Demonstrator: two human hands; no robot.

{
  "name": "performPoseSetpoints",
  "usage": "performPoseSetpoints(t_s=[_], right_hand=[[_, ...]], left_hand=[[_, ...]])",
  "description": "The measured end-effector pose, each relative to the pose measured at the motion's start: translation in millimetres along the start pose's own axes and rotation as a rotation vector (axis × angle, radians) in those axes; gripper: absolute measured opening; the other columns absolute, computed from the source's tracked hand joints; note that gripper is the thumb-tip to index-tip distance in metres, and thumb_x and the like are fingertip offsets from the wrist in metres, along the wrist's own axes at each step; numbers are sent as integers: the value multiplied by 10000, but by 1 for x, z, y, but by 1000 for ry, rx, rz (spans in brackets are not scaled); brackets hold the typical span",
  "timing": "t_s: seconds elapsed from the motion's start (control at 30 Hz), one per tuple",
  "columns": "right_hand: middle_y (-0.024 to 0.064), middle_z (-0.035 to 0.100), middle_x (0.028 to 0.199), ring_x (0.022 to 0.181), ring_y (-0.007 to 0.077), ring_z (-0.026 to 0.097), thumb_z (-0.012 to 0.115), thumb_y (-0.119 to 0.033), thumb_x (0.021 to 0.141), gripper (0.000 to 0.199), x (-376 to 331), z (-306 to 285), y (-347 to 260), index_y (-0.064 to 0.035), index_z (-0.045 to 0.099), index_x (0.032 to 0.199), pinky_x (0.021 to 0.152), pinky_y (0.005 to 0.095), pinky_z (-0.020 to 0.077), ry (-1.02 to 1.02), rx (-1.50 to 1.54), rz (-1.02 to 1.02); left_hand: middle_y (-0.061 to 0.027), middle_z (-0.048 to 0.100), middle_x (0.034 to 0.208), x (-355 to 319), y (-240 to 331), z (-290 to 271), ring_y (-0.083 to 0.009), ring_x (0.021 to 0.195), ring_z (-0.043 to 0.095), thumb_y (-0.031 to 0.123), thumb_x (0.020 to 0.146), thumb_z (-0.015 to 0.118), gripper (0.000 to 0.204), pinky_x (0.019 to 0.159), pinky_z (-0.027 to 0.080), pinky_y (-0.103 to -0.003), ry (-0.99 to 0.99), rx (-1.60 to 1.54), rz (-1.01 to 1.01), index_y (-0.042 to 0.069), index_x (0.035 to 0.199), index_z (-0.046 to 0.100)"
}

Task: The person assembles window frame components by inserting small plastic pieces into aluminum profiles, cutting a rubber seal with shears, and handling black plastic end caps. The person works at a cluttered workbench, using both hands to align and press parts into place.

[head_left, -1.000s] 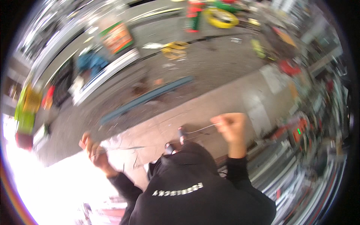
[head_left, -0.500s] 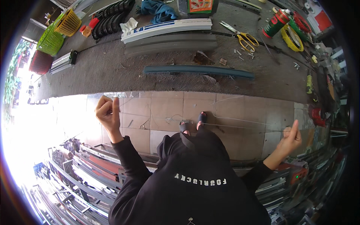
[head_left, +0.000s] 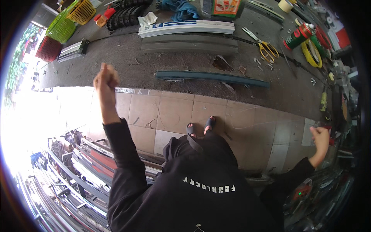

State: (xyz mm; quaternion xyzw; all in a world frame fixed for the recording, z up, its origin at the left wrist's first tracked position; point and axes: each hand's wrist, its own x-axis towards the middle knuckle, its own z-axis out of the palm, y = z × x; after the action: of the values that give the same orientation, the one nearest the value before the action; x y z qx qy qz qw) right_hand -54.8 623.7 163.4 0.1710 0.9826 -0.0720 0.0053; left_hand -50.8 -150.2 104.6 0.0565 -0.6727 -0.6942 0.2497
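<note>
Steady your left hand (head_left: pixel 106 79) and right hand (head_left: pixel 320 140) well apart, fingers curled, though any grip cannot be told.

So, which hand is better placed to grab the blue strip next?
Probably the left hand: it shows against the bench, close to the strip, while the right hand is out to the side, farther off.

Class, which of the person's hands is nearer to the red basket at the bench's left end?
Left. The left hand appears below and to the right of the red basket; the right hand is across the picture, much farther right.
</note>
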Motion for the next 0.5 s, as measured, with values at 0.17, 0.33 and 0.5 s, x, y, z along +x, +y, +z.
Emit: performPoseSetpoints(t_s=[0.17,0.33,0.5], right_hand=[[158,706,1198,1017,311,711,715,-231,950,294,-85,65,-223,-63,719,1191,878,405,553,-286,580,-606],[130,689,1235,1025,209,678,708,-246,994,379,-159,119,-361,32,634,1240,893,342,550,-1144,1180,-962],[108,673,1239,1091,162,650,705,-210,997,352,-138,127,-338,21,623,1250,961,306,496,-1234,1181,-499]], left_hand=[[8,377,719,-92,33,116,-97,647,342,309,1023,646,500,591,263,-304,-422,-59,-35,10,666,462],[43,378,722,-106,32,177,-63,678,314,205,1035,663,457,589,251,-283,-380,-34,-107,5,699,429],[78,369,668,-83,28,166,-33,621,289,276,1086,587,468,549,234,-255,-60,-205,-127,68,676,500]])
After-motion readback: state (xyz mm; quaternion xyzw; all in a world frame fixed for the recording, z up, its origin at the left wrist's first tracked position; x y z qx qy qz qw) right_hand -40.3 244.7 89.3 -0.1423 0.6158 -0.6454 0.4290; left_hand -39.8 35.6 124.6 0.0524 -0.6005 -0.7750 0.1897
